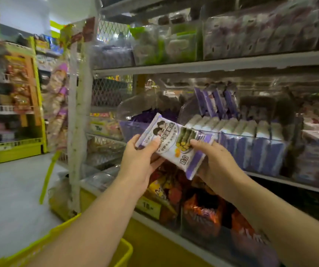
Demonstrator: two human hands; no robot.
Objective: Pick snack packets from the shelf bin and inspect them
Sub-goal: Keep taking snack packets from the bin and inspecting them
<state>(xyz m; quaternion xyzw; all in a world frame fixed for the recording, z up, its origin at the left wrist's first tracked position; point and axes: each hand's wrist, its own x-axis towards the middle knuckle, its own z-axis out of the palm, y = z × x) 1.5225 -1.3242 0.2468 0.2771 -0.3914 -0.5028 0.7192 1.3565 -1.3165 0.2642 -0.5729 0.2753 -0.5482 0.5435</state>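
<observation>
A flat white-and-purple plastic snack packet (169,134), printed with two cartoon faces, green rolls and yellow pieces, is held in the air near the middle of the view. It is tilted so that its upper end points toward 10 o'clock and its lower end toward 4 o'clock, in front of the shelves and resting on none of them. The left hand (138,162) has its grip closed on the packet's 9 o'clock edge, thumb (153,145) pressed flat on the printed face and the other fingers curled behind. The right hand (215,162) grasps the 3 o'clock edge the same way, its thumb (198,143) on the front beside the green rolls and its fingers hidden behind the wrapper. At 3 o'clock from the packet, just behind it, stands a clear plastic shelf bin (237,132) packed with an upright row of similar purple-and-white packets (260,151), with a few more standing taller at its back, toward 12 o'clock. The bin sits on a grey metal shelf (289,183). Below the hands, at 5 o'clock, orange and red crinkled snack bags (203,212) fill a lower clear compartment, and a yellow price tag (148,206) sits at 6 o'clock. A bright yellow plastic basket (125,251) shows at 7 o'clock under the left forearm. Far off at 9 o'clock a yellow display rack (36,97) is blurred.
</observation>
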